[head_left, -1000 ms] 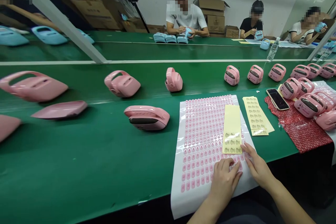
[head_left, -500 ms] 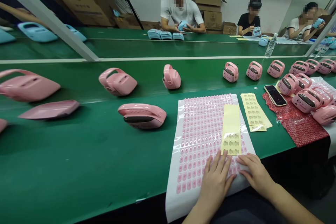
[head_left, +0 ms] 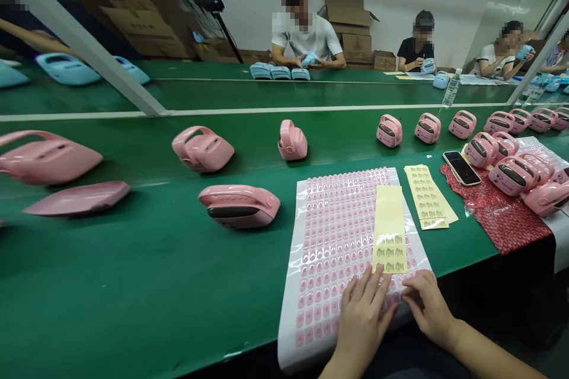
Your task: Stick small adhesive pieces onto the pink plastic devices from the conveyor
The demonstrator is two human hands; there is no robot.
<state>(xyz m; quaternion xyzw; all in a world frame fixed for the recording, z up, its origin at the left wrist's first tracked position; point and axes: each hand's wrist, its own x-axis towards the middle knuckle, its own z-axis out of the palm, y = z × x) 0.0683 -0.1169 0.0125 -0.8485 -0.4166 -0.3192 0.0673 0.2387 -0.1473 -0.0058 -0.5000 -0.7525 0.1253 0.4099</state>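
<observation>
A white sheet of pink oval stickers [head_left: 324,260] lies at the bench's front edge and hangs slightly over it. On top of it rests a yellow label strip [head_left: 389,210], bare in its upper part and printed with small labels near me. My left hand [head_left: 363,317] lies flat on the sticker sheet, fingers stretched out, tips at the strip's lower end. My right hand [head_left: 429,308] is at the sheet's right edge with bent fingers, thumb and forefinger a little apart. Nothing shows between them. More yellow label sheets [head_left: 427,195] lie to the right of the sticker sheet.
A pink handled casing [head_left: 240,206] lies left of the sheet. Several more, like this pink casing [head_left: 293,141], stand along the green bench [head_left: 155,284]. Rightward are a phone [head_left: 462,167] and red bubble wrap [head_left: 507,222]. Co-workers across the bench hold blue casings.
The view has tilted up slightly, so things sit lower. My right hand's fingers have bent more and drawn closer to the thumb. My left hand stays on the sheet.
</observation>
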